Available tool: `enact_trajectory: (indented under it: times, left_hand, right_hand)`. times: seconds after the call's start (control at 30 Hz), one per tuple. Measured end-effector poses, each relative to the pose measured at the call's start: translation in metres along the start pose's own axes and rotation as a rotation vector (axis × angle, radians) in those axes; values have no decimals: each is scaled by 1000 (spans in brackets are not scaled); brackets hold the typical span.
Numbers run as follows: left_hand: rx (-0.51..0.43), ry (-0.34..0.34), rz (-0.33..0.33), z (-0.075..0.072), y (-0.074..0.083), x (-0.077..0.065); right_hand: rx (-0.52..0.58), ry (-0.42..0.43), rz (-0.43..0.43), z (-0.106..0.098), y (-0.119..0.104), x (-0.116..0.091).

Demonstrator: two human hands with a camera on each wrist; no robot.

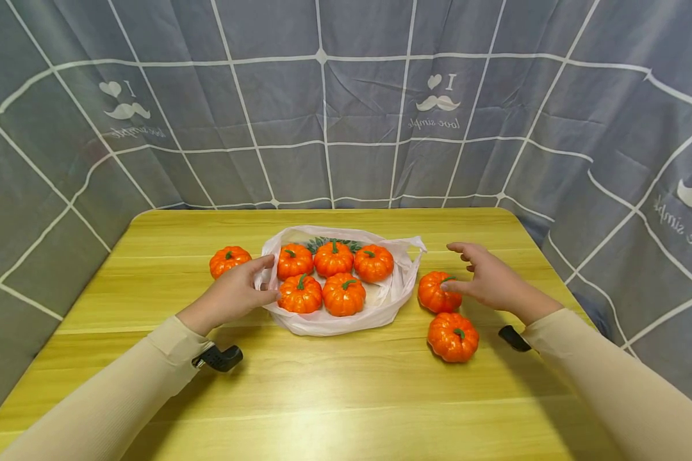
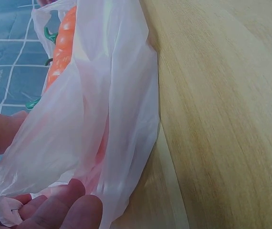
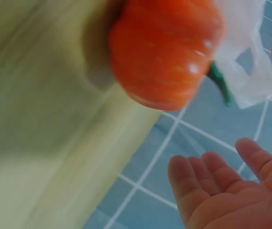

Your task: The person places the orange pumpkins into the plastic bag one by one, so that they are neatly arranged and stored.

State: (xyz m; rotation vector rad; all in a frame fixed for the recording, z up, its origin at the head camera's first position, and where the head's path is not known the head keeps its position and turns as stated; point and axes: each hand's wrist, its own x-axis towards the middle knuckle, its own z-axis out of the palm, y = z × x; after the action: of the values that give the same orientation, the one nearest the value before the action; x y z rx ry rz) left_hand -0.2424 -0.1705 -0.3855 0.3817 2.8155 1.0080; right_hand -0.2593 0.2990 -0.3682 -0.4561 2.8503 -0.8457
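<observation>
A white plastic bag (image 1: 375, 318) lies open mid-table with several small orange pumpkins (image 1: 344, 294) inside, all with green stems. My left hand (image 1: 239, 288) is at the bag's left side. Its fingers (image 2: 55, 205) curl at the bag's edge in the left wrist view, with thin plastic bunched among them. To the right of the bag, my right hand (image 1: 496, 282) hovers beside a loose pumpkin (image 1: 435, 292), thumb overlapping it in the head view. The right wrist view shows that hand's fingers spread and the palm holding nothing, apart from the pumpkin (image 3: 167, 52).
Another loose pumpkin (image 1: 453, 337) sits nearer me on the right. One more pumpkin (image 1: 228, 259) stands left of the bag, partly behind my left hand. The wooden table (image 1: 323, 397) is enclosed by a grey checked curtain (image 1: 363, 102) at the back and sides.
</observation>
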Motion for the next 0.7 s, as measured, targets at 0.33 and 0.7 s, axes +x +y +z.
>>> enact_trajectory:
  times: [0.33,0.7]
  left_hand:
    - [9,-10,-1,0,1,0]
    - [13,-7,-8,0,-1,0]
  right_hand:
    - [-9,-119,-2,20,21,5]
    - [28,-184,-20,26,29,9]
